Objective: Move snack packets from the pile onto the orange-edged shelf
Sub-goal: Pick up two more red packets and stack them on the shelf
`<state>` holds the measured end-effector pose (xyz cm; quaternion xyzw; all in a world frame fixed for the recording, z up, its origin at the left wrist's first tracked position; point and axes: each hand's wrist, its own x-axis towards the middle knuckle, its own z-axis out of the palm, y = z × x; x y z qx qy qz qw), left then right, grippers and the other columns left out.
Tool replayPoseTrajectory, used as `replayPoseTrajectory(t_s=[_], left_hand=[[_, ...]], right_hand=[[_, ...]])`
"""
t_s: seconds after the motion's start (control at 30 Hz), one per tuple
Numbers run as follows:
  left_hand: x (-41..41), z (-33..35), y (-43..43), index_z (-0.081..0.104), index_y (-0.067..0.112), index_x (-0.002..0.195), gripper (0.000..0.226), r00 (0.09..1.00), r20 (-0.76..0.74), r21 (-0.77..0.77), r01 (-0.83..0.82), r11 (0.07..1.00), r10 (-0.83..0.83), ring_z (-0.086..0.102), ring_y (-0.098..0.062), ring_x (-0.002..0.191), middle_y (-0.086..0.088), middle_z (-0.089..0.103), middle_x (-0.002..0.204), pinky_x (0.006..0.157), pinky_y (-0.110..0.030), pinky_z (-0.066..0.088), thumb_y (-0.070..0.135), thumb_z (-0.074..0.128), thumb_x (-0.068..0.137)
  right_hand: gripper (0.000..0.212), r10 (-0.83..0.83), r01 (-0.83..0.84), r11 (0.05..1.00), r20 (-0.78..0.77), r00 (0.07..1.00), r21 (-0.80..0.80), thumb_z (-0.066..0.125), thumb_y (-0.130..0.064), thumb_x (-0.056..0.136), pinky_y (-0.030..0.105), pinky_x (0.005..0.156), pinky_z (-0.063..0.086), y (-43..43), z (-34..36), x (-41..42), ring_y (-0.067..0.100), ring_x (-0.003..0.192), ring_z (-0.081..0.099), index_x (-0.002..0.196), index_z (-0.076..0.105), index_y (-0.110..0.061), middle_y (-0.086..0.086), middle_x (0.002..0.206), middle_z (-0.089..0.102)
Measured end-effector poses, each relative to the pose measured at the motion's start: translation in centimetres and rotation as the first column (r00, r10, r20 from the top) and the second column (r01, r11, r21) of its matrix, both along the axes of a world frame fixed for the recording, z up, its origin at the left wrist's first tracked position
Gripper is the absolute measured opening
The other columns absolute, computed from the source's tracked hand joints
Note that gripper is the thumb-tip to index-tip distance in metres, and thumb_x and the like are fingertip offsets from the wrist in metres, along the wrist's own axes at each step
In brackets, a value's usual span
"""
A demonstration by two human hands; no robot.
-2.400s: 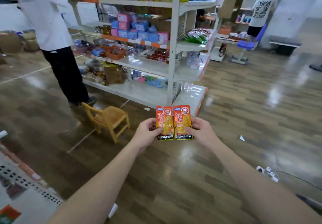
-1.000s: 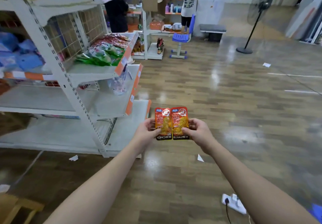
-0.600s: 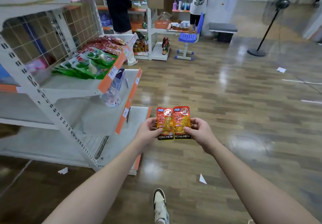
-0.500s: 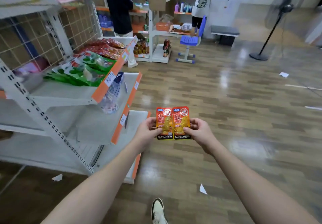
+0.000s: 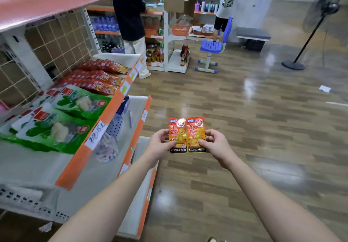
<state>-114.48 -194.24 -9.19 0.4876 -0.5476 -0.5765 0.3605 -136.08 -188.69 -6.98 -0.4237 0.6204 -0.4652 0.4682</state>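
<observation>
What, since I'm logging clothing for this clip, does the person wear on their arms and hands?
Nothing that shows. The left hand and right hand are bare, with no gloves, rings or watch in view. The left forearm and right forearm are bare too; no sleeve reaches into the frame.

Glossy wood-plank floor mirrors overhead light. At the far side, a blue chair beside white shelving; right of it, a dark bench against the pale wall, then a pedestal fan
</observation>
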Motion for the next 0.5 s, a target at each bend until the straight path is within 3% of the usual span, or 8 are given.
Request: replayPoseTrajectory(t_s=[0.1,0.33,0.5], left_hand=[[-0.9,-0.5,-4.1,0.059,0.007,0.125,0.041,0.999,-0.006,0.007,-0.054,0.999,0.054,0.068,-0.024,0.097,-0.013,0.071,0.112,0.091,-0.04,0.056,-0.007,0.067,0.087],[-3.7,-0.8,-13.5,0.059,0.008,0.124,0.04,0.985,0.014,0.009,-0.172,0.985,0.172,0.069,-0.027,0.103,-0.011,0.071,0.113,0.092,-0.04,0.057,-0.006,0.067,0.088],[-6.5,0.9,-19.8,0.063,0.014,0.114,0.037,0.957,-0.01,-0.019,-0.289,0.957,0.288,0.07,-0.019,0.093,-0.01,0.073,0.105,0.083,-0.029,0.056,-0.004,0.069,0.083]], right_hand=[[0.021,0.043,-0.043,0.999,-0.004,0.999,0.004,0.065,0.006,0.09,0.033,0.073,0.058,-5.3,-0.4,-1.1,0.02,0.079,0.069,0.099,0.06,-0.012,0.011,0.091,0.072],[0.02,0.183,-0.183,0.983,0.002,0.983,0.011,0.065,0.006,0.09,0.04,0.078,0.057,-17.9,-0.8,-4.3,0.024,0.083,0.068,0.103,0.059,-0.008,0.013,0.093,0.071],[0.023,0.298,-0.298,0.954,-0.037,0.954,0.0,0.065,0.006,0.09,0.02,0.063,0.054,-26.9,0.8,-6.8,0.01,0.072,0.069,0.11,0.061,-0.004,0.007,0.09,0.072]])
